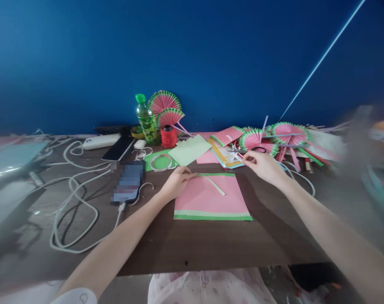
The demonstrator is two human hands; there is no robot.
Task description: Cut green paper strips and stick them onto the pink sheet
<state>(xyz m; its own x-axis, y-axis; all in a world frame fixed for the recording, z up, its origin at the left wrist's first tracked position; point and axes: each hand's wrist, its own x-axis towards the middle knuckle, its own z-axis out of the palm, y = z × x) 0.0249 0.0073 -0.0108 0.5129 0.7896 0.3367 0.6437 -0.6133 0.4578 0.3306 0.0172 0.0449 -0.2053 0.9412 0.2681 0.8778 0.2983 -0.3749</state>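
Observation:
A pink sheet of paper [211, 202] with green bands along its near and far edges lies flat before me. My left hand [178, 183] rests at its far left corner, fingertips pinched on a thin pale strip [217, 187] that bends across the pink sheet. Beyond the sheet's far right corner, my right hand [258, 165] is raised with curled fingers; what sits between them is hard to make out. Scissors [260, 149] with a dark handle loop show just behind that hand, over small plastic packets [231, 157].
Pleated pink-and-green paper fans [290, 133] pile at the back right. A green-capped bottle [146, 122], a red container [169, 137], a roll of tape [160, 162] and pale green paper [190, 150] stand or lie behind. Phones [128, 181] and white cables [74, 249] spread leftward.

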